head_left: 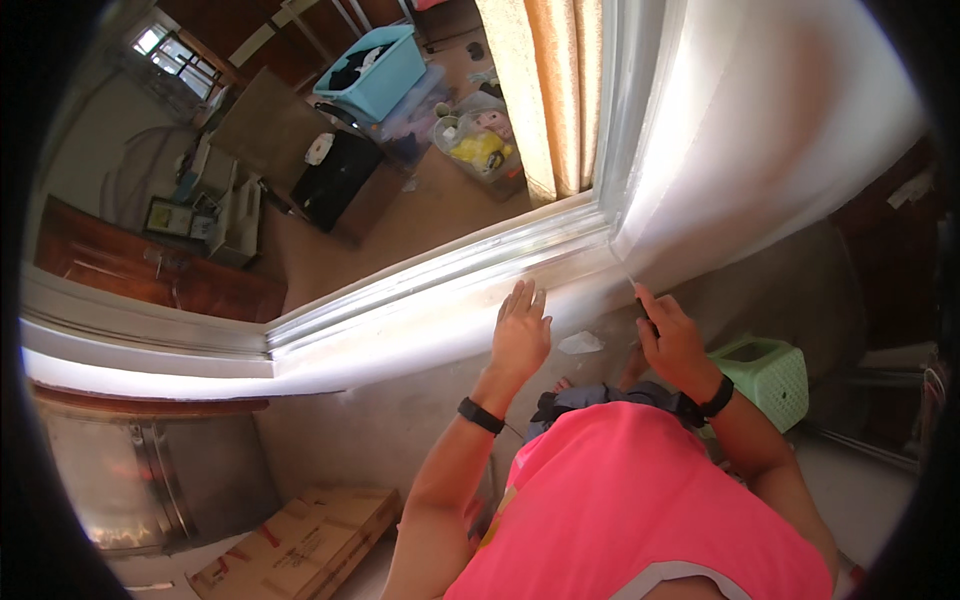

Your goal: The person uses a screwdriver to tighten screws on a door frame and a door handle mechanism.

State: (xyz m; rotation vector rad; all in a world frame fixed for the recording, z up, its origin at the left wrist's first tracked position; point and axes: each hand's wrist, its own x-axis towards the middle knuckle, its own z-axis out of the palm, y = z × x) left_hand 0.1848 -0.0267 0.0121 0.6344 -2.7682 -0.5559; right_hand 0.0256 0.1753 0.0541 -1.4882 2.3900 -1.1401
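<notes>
My left hand point(522, 332) has its fingers stretched out, at the front edge of the white window sill point(420, 300); nothing is in it. My right hand point(672, 335) is closed around a slim tool point(645, 308) with a dark handle. A thin, light shaft or blade seems to run from it toward the inner corner of the sill; its exact kind is too small to make out. Beside that corner rises the metal window frame point(615, 120), and the sliding track point(440, 265) runs along the sill. Black bands circle both wrists.
A green plastic stool point(765, 380) stands right of my right arm. Below left are a flat cardboard box point(300, 540) and a metal cabinet point(150, 480). Beyond the window are a curtain point(565, 90), a blue tub point(375, 85) and a bin of toys point(480, 140).
</notes>
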